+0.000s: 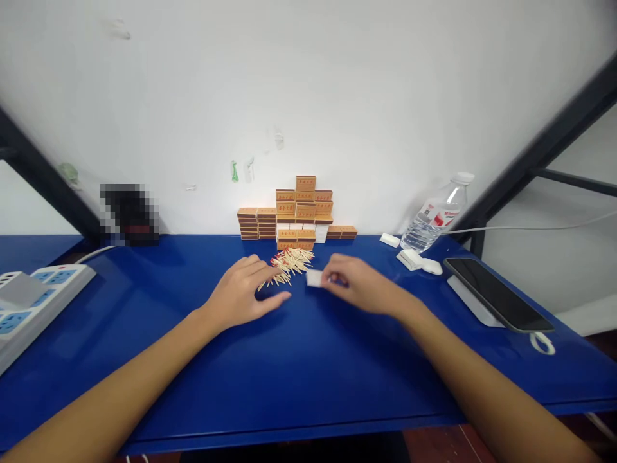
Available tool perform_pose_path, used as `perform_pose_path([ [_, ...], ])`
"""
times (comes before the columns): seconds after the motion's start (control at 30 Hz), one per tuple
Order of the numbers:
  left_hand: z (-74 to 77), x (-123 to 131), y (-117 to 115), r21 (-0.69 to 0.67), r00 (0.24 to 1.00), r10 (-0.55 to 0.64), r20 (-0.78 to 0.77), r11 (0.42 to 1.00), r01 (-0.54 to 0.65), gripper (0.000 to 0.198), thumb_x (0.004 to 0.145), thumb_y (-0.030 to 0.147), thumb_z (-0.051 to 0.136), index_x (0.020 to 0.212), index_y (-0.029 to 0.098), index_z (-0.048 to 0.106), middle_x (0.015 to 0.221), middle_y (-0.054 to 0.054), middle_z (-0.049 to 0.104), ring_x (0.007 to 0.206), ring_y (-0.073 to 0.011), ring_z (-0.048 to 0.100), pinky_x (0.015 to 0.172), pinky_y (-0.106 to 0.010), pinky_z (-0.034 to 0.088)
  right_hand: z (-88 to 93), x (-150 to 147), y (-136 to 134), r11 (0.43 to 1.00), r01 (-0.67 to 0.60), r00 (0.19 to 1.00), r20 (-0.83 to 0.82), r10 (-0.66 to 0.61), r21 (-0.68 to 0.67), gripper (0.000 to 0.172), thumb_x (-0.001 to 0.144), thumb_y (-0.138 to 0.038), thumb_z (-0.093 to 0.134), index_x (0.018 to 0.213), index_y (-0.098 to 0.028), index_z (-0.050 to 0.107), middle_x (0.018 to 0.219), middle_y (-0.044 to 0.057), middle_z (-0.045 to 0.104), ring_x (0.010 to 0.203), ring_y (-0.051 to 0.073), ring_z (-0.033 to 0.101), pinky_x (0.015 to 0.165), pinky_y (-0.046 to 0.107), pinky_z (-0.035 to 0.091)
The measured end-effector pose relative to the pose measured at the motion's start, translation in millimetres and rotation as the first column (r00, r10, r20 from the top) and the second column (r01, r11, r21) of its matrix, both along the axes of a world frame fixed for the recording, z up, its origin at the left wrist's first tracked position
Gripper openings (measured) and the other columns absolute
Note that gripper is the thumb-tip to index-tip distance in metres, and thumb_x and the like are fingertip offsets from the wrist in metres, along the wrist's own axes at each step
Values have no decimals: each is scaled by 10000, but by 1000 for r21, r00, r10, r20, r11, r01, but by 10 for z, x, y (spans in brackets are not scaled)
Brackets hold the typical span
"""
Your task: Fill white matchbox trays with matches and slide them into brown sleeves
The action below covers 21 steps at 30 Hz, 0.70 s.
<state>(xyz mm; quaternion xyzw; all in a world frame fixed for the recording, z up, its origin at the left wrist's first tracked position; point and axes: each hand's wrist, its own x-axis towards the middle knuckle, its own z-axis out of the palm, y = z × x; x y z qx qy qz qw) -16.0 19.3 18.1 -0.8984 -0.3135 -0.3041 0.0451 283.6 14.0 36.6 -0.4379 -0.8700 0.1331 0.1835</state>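
A loose heap of red-tipped matches (293, 259) lies on the blue table (270, 379). My left hand (245, 289) rests at the heap's left side, thumb and fingers apart, its fingertips touching or just over the nearest matches. To the right of the heap, my right hand (354, 281) pinches a small white matchbox tray (315, 278) between thumb and fingers. Whether anything is inside the tray cannot be made out. Right behind the matches stand stacked orange matchboxes (304, 209), with several white trays (321, 233) among the lower rows.
At the right are a clear water bottle (436, 215), a white box (409, 259), an earbud case (431, 266) and a phone (499, 294) on a stand. A power strip (48, 302) lies at the left. Near the wall is a blurred dark object (130, 215).
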Motion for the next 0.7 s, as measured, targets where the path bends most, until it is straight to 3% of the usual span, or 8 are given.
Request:
perform_pose_path([
  [0.07, -20, 58, -64, -37, 998, -38, -51, 999, 36, 468, 902, 565, 720, 1162, 175, 719, 963, -88, 749, 890, -259, 646, 826, -435, 531, -14, -270, -177, 993, -112, 993, -41, 111, -27, 116, 954, -161, 624, 942, -198, 734, 939, 39, 655, 793, 150, 601, 726, 270, 456],
  [0.17, -57, 102, -103, -95, 991, -80, -103, 993, 70, 393, 885, 553, 728, 1044, 194, 735, 958, -79, 726, 924, -264, 659, 844, -438, 533, -5, -468, -234, 989, -138, 989, -67, 135, -54, 80, 942, -190, 665, 898, -201, 731, 887, 23, 659, 769, 143, 591, 696, 266, 433],
  [0.3, -73, 102, -101, -126, 986, -81, -147, 990, 62, 309, 902, 492, 714, 952, 187, 727, 907, -72, 695, 872, -255, 658, 796, -428, 523, 69, -546, 58, 992, 124, 991, -61, -122, 30, 196, 962, -315, 662, 816, -196, 715, 788, 12, 688, 710, 142, 589, 649, 274, 393],
  [0.43, -77, 93, -108, -123, 982, -135, -131, 985, 119, 279, 907, 449, 721, 971, 178, 728, 918, -73, 697, 884, -256, 669, 840, -438, 529, 120, -795, 381, 942, 325, 932, 140, -335, 86, 411, 970, -536, 613, 782, -182, 702, 777, 69, 730, 705, 187, 648, 610, 296, 400],
  [0.53, -94, 92, -111, -115, 980, -158, -119, 983, 145, 255, 914, 430, 719, 981, 184, 732, 942, -77, 706, 879, -255, 676, 849, -437, 531, 123, -1002, 496, 929, 356, 878, 306, -369, 98, 362, 976, -479, 606, 890, -151, 734, 863, 147, 766, 837, 258, 717, 665, 310, 473],
  [0.7, -122, 92, -102, -85, 978, -160, -136, 985, 149, 284, 938, 458, 688, 984, 182, 735, 907, -79, 703, 866, -262, 672, 823, -437, 528, 118, -1056, 544, 932, 355, 858, 371, -356, 73, 253, 954, -334, 643, 1050, -123, 743, 1017, 201, 781, 1025, 319, 733, 798, 348, 537],
])
